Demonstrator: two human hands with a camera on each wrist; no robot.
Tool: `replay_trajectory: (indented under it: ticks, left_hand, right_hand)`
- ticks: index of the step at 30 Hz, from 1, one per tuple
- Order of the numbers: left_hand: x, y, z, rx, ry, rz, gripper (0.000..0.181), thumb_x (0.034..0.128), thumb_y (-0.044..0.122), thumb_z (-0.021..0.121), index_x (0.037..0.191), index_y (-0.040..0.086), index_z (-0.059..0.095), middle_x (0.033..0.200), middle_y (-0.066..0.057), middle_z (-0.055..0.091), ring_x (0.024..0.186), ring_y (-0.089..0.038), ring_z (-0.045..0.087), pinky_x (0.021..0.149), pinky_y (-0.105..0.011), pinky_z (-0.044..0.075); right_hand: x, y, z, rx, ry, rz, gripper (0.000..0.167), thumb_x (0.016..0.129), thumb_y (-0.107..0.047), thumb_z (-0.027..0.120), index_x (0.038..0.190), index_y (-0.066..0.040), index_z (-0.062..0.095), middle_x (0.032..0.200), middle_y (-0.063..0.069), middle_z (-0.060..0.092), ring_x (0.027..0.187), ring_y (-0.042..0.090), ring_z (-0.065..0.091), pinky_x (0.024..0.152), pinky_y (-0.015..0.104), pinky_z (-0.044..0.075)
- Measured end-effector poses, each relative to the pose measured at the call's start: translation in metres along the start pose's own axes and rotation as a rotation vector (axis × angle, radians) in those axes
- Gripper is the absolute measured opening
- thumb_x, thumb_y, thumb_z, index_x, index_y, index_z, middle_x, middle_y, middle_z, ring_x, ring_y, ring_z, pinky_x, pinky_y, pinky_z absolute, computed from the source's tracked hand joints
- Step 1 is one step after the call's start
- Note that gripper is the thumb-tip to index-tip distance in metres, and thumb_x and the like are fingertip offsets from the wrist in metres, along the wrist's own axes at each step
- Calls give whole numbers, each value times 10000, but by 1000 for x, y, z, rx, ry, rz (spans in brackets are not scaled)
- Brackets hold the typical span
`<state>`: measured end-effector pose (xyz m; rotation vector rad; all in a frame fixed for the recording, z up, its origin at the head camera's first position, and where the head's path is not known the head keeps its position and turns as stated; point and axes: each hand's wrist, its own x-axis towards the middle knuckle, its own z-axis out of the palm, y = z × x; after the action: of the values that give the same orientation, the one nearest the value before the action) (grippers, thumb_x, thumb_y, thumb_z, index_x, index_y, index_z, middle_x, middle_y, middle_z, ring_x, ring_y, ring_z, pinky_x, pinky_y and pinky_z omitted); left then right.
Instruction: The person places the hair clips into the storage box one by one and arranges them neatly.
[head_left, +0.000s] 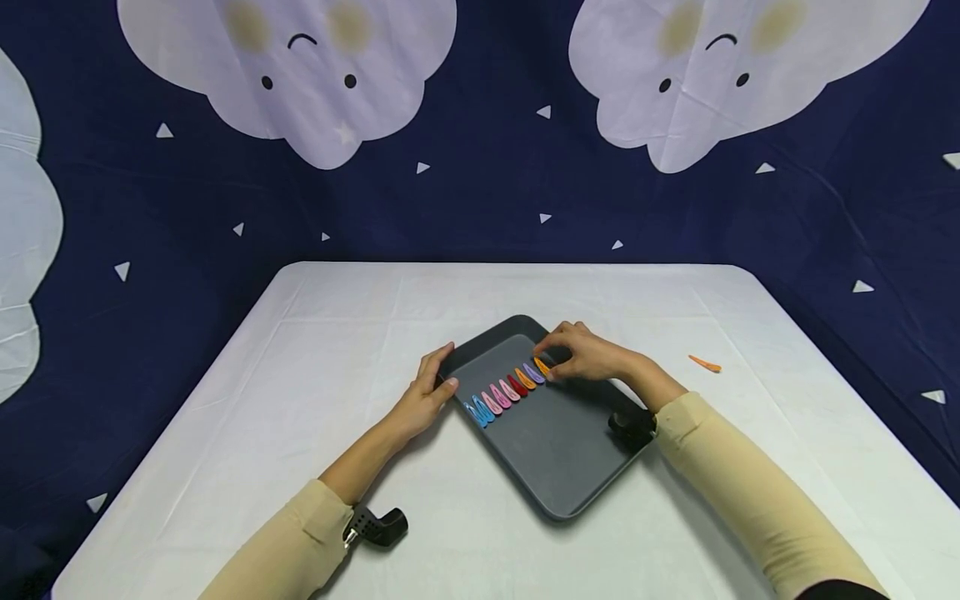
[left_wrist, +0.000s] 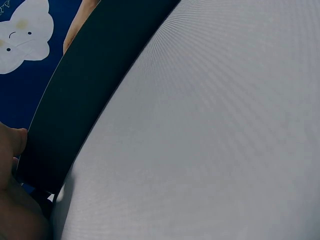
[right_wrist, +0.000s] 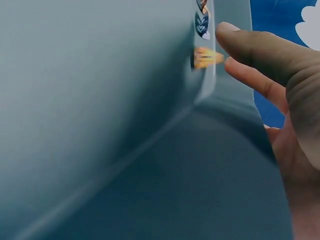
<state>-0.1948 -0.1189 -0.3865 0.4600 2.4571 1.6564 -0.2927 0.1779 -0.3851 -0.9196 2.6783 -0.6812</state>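
Note:
A dark grey tray (head_left: 577,450) lies at an angle on the white table. Across it runs a slanting row of snap hair clips: two blue clips (head_left: 482,408), three pink clips (head_left: 500,396), a red clip (head_left: 517,385), an orange one (head_left: 529,378) and a purple one (head_left: 534,372). At the row's upper end, my right hand (head_left: 588,354) has thumb and index finger around another orange hair clip (right_wrist: 204,57), blurred in the right wrist view. My left hand (head_left: 420,404) grips the tray's left corner, thumb over the rim.
One orange hair clip (head_left: 705,364) lies on the white tablecloth (head_left: 360,333) right of the tray, beyond my right forearm. Behind the table hangs a dark blue cloth (head_left: 487,192) with clouds. Black wrist cameras sit on both sleeves.

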Motion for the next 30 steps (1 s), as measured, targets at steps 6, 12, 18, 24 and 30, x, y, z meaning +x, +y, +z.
replay_trajectory:
  ticks: [6,12,18,24,30]
  left_hand:
    - [0,-1,0,4,4,2,560,996,91,397,1504,56,165,1532,-180,166,1444,-374,130,1140,-616,16]
    - [1,-1,0,17,4,6,557,1000,102,392,1503,50,157,1531,-185,163,1447,-381,112,1117,-645,-34]
    - [0,-2,0,6,8,7,559,997,93,399,1500,36,164,1528,-186,170,1442,-381,129,1127,-634,-5]
    - [0,-3,1,4,13,8,558,996,92,402,1499,32,168,1524,-189,178,1438,-390,135,1124,-640,5]
    - [0,-4,1,11,14,-3,560,998,102,404,1502,49,167,1529,-178,175,1438,-384,134,1128,-632,14]
  right_hand:
    - [1,2,2,-14,-19,5,438,809,-287,734,1225,-207,622,1279,111,487,1161,296,388,966,519,381]
    - [-4,5,-3,-49,-16,-5,461,795,-261,741,1235,-206,618,1234,100,510,1119,282,404,927,494,396]
    - [-6,8,-6,-108,3,-5,452,774,-196,735,1213,-224,635,1200,77,532,1045,243,413,852,413,408]
    - [-7,6,-6,-180,21,-56,405,782,-107,679,1179,-181,658,1169,109,551,997,260,415,822,403,401]
    - [-8,5,-3,-281,65,-89,362,768,-92,697,1123,-163,684,1137,102,569,957,253,426,803,386,386]
